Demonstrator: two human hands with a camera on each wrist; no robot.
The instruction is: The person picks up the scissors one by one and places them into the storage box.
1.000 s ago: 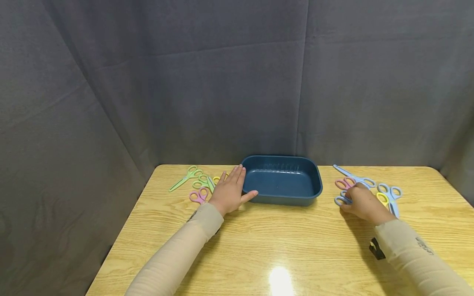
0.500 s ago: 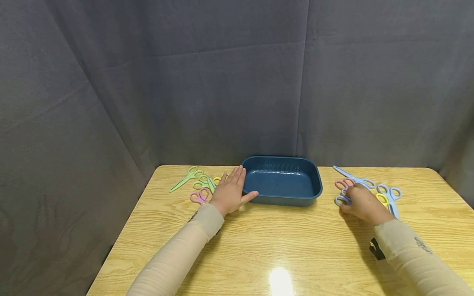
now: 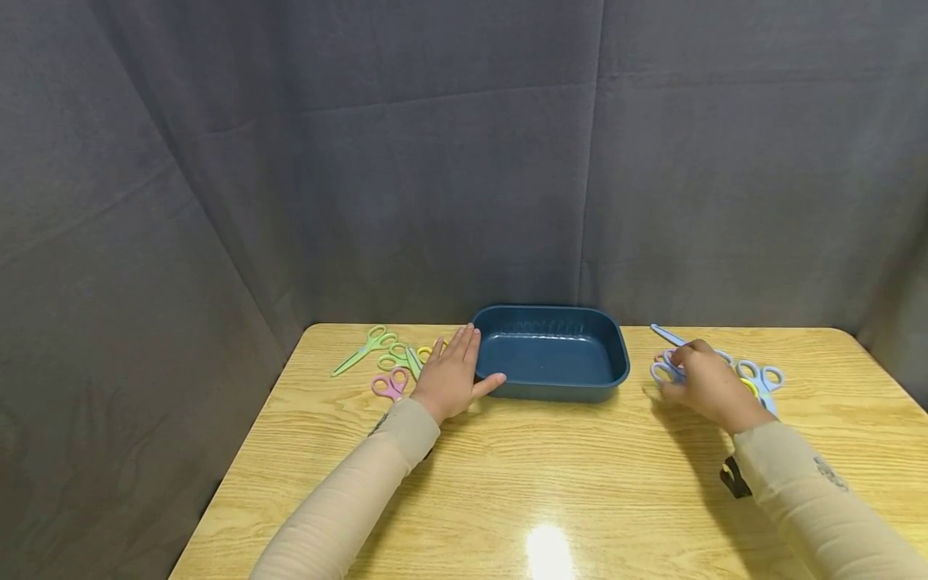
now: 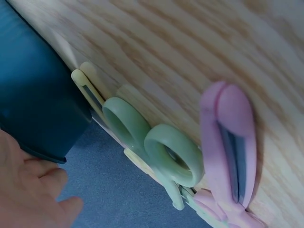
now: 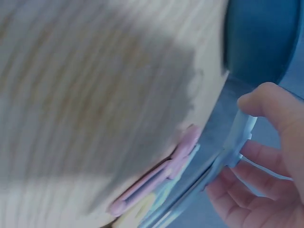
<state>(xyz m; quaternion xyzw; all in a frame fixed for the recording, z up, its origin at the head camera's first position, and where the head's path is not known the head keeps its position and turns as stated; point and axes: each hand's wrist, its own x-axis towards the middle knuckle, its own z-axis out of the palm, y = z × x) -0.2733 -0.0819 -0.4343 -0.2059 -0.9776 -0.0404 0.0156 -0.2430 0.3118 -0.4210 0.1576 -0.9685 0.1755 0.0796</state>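
My right hand (image 3: 710,388) grips a pair of light blue scissors (image 5: 242,130) by the handle, between thumb and curled fingers. In the right wrist view the scissors are raised off the table, blades slanting down. Below them lie pink scissors (image 5: 145,187) with other scissors beside them. My left hand (image 3: 447,377) lies with straight fingers against the left side of the dark blue tray (image 3: 554,393). Near that hand are pink scissors (image 4: 228,142) and green scissors (image 4: 128,118); the hand partly covers yellow ones (image 3: 424,353).
More green scissors (image 3: 365,346) lie at the table's back left. Right of my right hand are further blue scissors (image 3: 761,377); another blue pair (image 3: 667,334) points toward the tray. A grey curtain (image 3: 435,161) stands behind the wooden table (image 3: 507,499).
My right hand has risen slightly, lifting the blue scissors from the pile; the pink handles near it are now mostly hidden. The left hand and tray have stayed in place.
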